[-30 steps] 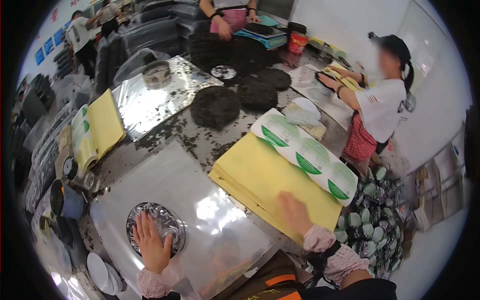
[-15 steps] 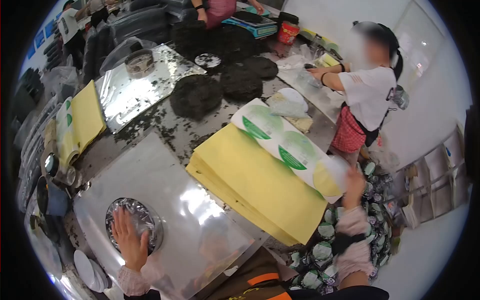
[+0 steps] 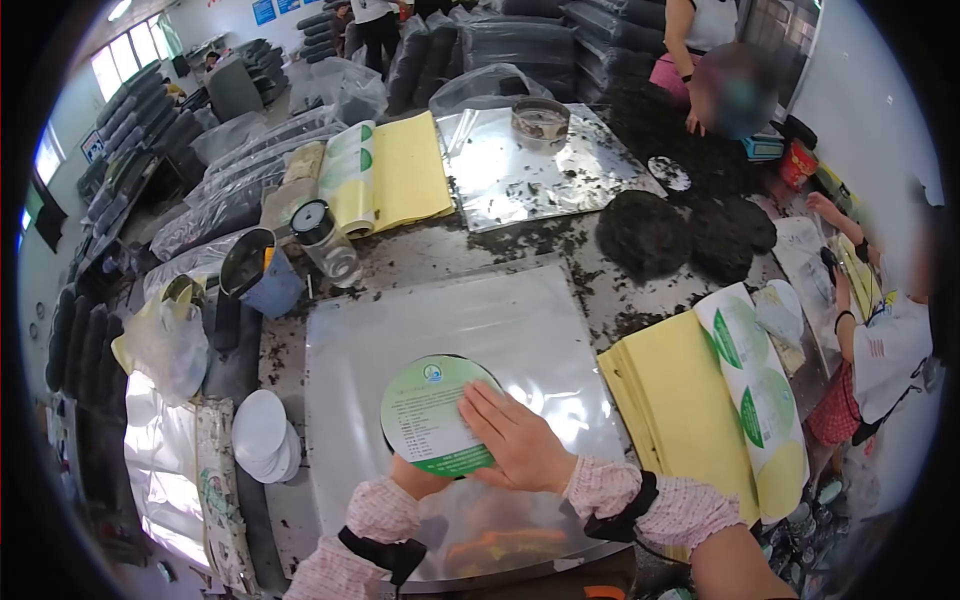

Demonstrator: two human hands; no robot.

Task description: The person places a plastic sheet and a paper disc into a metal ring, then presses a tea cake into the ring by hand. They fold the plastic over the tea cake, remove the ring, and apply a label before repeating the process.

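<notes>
My right hand (image 3: 518, 447) presses flat on the round green label (image 3: 432, 413); my left hand (image 3: 415, 478) grips its near edge underneath.

green-white label (image 3: 436, 414), yellow paper stack (image 3: 680, 400)

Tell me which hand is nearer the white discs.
Left. The left hand is at the lower edge of the green label, toward the white discs; the right hand lies on the label, farther off.

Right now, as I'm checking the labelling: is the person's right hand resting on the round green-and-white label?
Yes, the right hand lies flat on the round label, which sits on the clear plastic sheet.
</notes>
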